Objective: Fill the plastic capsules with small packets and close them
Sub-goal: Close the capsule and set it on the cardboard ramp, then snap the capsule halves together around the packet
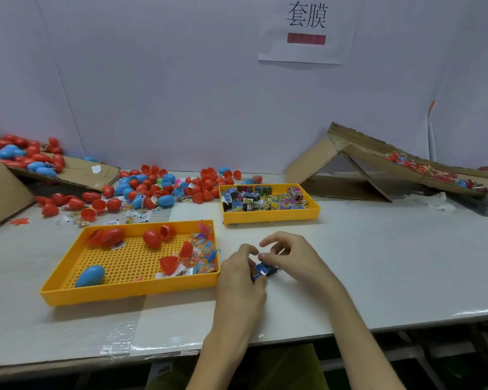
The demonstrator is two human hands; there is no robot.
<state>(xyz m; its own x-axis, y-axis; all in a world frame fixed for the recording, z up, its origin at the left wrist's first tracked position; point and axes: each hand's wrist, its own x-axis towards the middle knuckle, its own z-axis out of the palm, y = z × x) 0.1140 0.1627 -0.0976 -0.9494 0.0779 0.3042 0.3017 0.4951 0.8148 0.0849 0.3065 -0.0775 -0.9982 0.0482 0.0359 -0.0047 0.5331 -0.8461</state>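
Your left hand (pixel 240 280) and right hand (pixel 290 257) meet low over the counter (pixel 378 263), each grip pinched on one blue packet (pixel 264 270), just right of the near tray (pixel 130 289). Neither holds a capsule. Open red halves (pixel 169 264) and a closed blue capsule (pixel 90 275) lie in that tray. The far tray (pixel 271 218), heaped with packets, and the loose capsules (pixel 152 184) behind suggest most of the work remains.

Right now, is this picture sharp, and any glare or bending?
Head view: wide lens bows the table edge; the packet between left hand and right hand looks soft; front tape glints; light is even, faint shadow under the near tray.
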